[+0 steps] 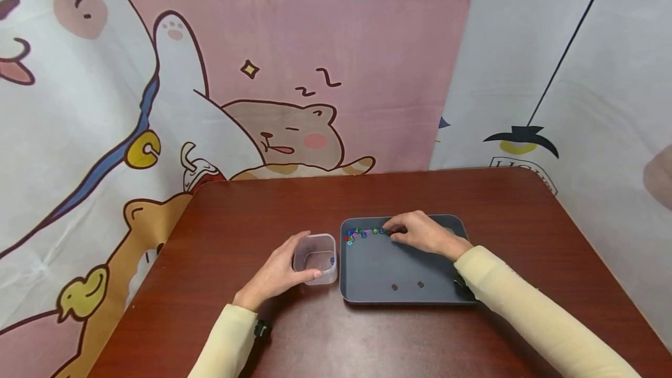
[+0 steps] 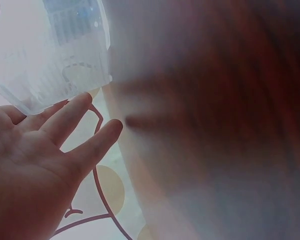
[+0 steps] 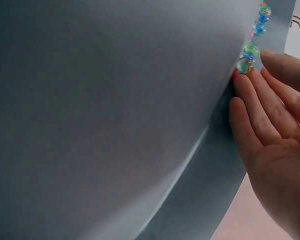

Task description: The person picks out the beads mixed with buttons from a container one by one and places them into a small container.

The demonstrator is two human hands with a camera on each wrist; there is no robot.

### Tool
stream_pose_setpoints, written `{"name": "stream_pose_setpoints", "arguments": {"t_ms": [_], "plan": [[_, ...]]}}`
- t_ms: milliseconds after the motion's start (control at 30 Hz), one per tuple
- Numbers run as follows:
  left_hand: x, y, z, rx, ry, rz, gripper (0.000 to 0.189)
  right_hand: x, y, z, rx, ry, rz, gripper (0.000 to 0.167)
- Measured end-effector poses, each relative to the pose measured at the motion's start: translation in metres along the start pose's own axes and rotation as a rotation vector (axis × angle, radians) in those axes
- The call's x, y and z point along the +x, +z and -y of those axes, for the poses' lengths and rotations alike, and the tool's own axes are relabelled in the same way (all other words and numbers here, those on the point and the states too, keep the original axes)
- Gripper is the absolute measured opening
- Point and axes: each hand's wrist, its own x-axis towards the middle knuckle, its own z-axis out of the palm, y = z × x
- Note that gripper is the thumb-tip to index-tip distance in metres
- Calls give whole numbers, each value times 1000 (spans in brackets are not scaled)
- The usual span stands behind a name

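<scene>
- Cartoon-printed cloth [image 1: 294,45] in pink and white, showing a sleeping bear and a yellow duck, fills the upper half of the head view behind a dark red-brown table [image 1: 262,209].
- Lower centre of the head view: a clear plastic cup [image 1: 315,258] stands on the table just left of a grey tray [image 1: 388,267]; one blue bead shows against the cup's inner right wall.
- Left hand [image 1: 275,275]: curved around the left side of the cup, thumb along the near wall and fingers against the rim. In the left wrist view, the fingers [image 2: 65,120] lie nearly straight under the ribbed, see-through cup [image 2: 50,55] at the upper left of the frame.
- Right hand [image 1: 420,233]: rests palm down at the far edge of the tray, fingertips meeting the right end of a row of coloured beads [image 1: 362,233]. In the right wrist view, the fingers [image 3: 260,110] lie close together and only slightly bent at the right of the frame, their tips touching a green and blue bead [image 3: 246,65]; whether a bead is actually pinched cannot be told.
- Two small dark dots [image 1: 407,285] lie on the tray floor near its front edge.
- Pale yellow sleeves [image 1: 525,308] cover both forearms.
</scene>
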Motion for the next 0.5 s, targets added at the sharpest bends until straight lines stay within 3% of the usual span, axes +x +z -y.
{"name": "stream_pose_setpoints", "arguments": {"t_ms": [500], "plan": [[-1,-1,0,-11,20,-4,97,-2,4,1,-162,-68,-5,24]]}}
